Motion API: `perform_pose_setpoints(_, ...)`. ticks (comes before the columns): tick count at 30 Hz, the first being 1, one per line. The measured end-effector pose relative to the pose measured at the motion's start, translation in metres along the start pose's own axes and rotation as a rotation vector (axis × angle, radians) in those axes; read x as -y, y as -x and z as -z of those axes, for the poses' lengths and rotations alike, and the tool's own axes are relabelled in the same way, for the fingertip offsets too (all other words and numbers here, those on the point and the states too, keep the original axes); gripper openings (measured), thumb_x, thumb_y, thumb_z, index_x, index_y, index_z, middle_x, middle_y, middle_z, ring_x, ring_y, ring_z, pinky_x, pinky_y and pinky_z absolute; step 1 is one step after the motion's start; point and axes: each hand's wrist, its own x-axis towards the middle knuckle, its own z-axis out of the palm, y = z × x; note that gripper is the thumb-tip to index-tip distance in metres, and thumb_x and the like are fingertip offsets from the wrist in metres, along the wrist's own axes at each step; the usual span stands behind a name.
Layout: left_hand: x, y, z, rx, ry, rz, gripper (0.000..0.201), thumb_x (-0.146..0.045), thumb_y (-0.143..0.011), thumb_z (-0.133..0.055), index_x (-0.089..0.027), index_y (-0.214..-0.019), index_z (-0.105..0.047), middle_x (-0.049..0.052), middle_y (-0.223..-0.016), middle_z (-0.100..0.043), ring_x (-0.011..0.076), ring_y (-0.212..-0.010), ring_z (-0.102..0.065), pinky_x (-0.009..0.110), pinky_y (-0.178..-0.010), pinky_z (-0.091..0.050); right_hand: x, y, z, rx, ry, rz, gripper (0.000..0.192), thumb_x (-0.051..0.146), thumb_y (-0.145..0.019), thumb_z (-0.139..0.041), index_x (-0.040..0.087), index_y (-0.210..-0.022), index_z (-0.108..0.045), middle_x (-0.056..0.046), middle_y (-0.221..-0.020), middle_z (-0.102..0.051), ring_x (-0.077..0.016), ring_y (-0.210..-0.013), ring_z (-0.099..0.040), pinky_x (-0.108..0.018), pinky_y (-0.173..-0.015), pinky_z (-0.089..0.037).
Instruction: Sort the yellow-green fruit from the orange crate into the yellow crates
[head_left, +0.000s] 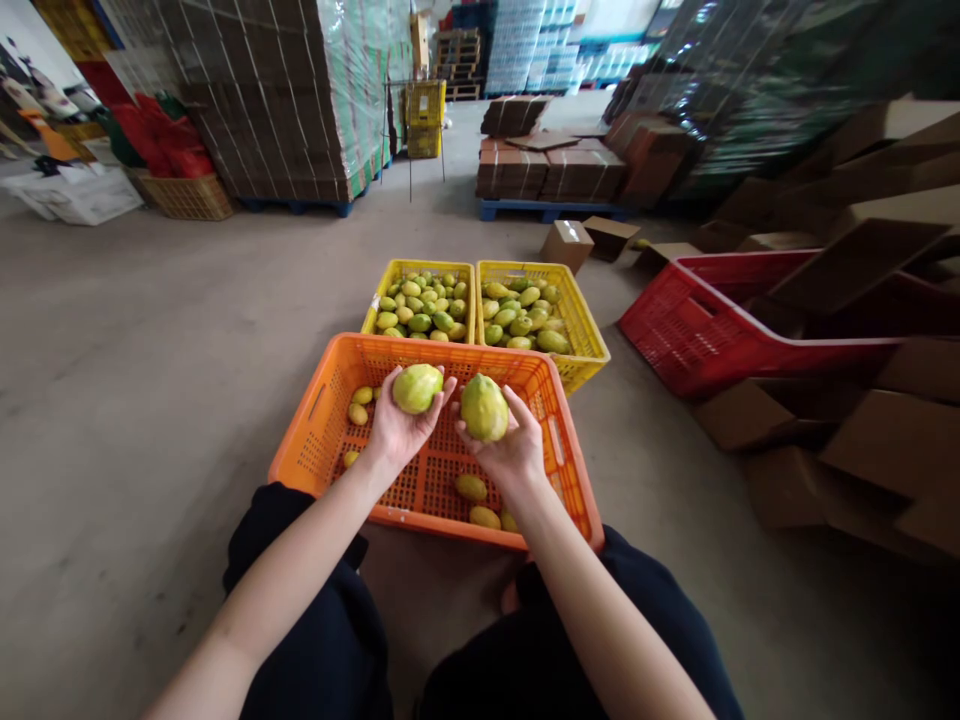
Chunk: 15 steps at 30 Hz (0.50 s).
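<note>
Broadly, the concrete floor [150,330] carries everything, with wrapped pallet stacks [300,90] at its far edge and loose cardboard boxes [862,450] along its right side beside a red crate [712,320]. Nearer, two yellow crates [484,275] stand side by side, both well filled with green-yellow fruit, touching the far wall of the orange crate [330,400] that sits just in front of the person's knees. That orange crate is almost bare: a few small fruits [360,405] lie near its left corner and a few more by its near edge.

Above it, the left hand [397,425] cups a green fruit [417,387] from below, fingers curled round its lower half. The right hand [510,445] holds a second fruit [484,407] upright, its grip wrapped round the base with fingertips at the side. Both fruits hover over the middle of the orange crate, just apart from each other.

As a judgement, each grip is a loose cradle rather than a firm clasp, so a tilt of either wrist could let a fruit roll off and bruise on the hard lattice bottom. Held so close, the two could also knock together.
</note>
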Motion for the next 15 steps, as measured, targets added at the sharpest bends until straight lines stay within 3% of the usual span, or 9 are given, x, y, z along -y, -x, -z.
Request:
perform_pose_setpoints(4,-0.0013,0.0038,0.0012,0.015,0.0,-0.011,0.031,-0.032,-0.089,-0.049,-0.015,-0.109,-0.065,0.01,-0.099,-0.07,0.0176,-0.087,-0.069,0.022,-0.066,-0.059,0.0004,0.0012,-0.0027,0.037,-0.015,-0.018,0.021,0.033,-0.079,-0.066,0.016,-0.091,-0.066,-0.007,-0.079,-0.074,-0.0191,-0.064,-0.069,-0.021,-0.04,-0.048)
perform_pose_setpoints(10,0.0015,0.0037,0.0027,0.035,0.036,-0.117,0.021,-0.026,-0.086,-0.05,-0.016,-0.09,-0.068,0.007,-0.094,-0.071,0.0215,-0.103,-0.067,0.032,-0.086,-0.058,0.0,0.0029,-0.0032,-0.021,-0.039,0.003,0.021,0.032,-0.08,-0.066,0.018,-0.095,-0.067,-0.006,-0.087,-0.076,-0.02,-0.072,-0.072,-0.026,-0.053,-0.057)
perform_pose_setpoints(15,0.0012,0.0037,0.0024,0.025,0.063,-0.124,0.019,-0.024,-0.086,-0.051,-0.017,-0.083,-0.069,0.005,-0.086,-0.072,0.0174,-0.093,-0.068,0.029,-0.084,-0.057,-0.0011,0.004,-0.0033,0.003,-0.062,0.011,0.02,0.034,-0.079,-0.067,0.02,-0.093,-0.068,-0.004,-0.089,-0.077,-0.0209,-0.074,-0.073,-0.026,-0.052,-0.057)
